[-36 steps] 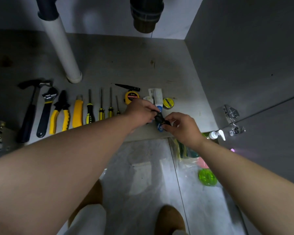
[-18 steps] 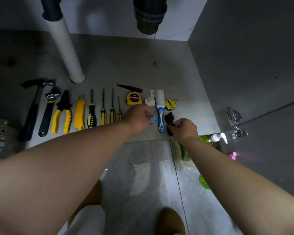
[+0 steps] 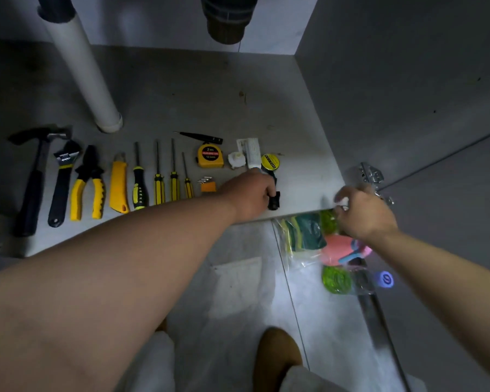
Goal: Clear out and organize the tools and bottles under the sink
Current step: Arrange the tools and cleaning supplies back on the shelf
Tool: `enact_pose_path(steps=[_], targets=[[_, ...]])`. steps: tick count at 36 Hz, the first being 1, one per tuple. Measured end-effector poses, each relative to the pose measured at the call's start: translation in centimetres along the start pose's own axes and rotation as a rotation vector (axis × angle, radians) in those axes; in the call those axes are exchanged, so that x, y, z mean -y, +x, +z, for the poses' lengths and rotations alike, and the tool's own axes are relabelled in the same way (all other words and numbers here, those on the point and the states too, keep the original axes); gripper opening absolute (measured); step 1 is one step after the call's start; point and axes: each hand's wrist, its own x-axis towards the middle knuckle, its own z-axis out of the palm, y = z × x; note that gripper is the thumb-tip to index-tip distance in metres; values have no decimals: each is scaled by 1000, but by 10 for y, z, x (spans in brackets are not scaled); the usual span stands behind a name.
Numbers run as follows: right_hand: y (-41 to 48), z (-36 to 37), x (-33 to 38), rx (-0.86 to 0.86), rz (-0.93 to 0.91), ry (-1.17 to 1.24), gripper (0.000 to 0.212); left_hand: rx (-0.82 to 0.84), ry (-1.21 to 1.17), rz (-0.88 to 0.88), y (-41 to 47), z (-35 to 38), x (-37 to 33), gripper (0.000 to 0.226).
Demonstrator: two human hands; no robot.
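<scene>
On the cabinet floor (image 3: 181, 89) the white pipe (image 3: 82, 69) stands behind and left of the tape measure (image 3: 210, 155). Well right of the tape measure, past the floor's front edge, the blurred right hand (image 3: 365, 213) hovers over a clear bag of sponges (image 3: 303, 233), and I cannot tell whether its grip holds anything. Left of the tape measure lie a hammer (image 3: 31, 182), wrench (image 3: 63, 182), pliers (image 3: 88, 182), utility knife (image 3: 119, 185) and screwdrivers (image 3: 159, 190), with hex keys (image 3: 208, 184) just in front, and to its right the left hand (image 3: 249, 196) curls its grip round a small black tool (image 3: 274, 200), hiding most of it.
</scene>
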Motion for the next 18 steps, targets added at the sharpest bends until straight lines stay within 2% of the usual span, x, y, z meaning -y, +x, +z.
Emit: enact_pose_path(steps=[3,7,12,18], targets=[[-12,-6,-20,66,189,-176,34,19,-7,35,4,3,-17,23],[-23,5,-33,245,266,-131,46,28,-13,77,7,8,-35,24],[-25,20,-30,125,298,-61,32,85,32,100,5,15,-45,23],[-30,22,-37,85,301,5,30,203,117,113,-1,20,-50,23]])
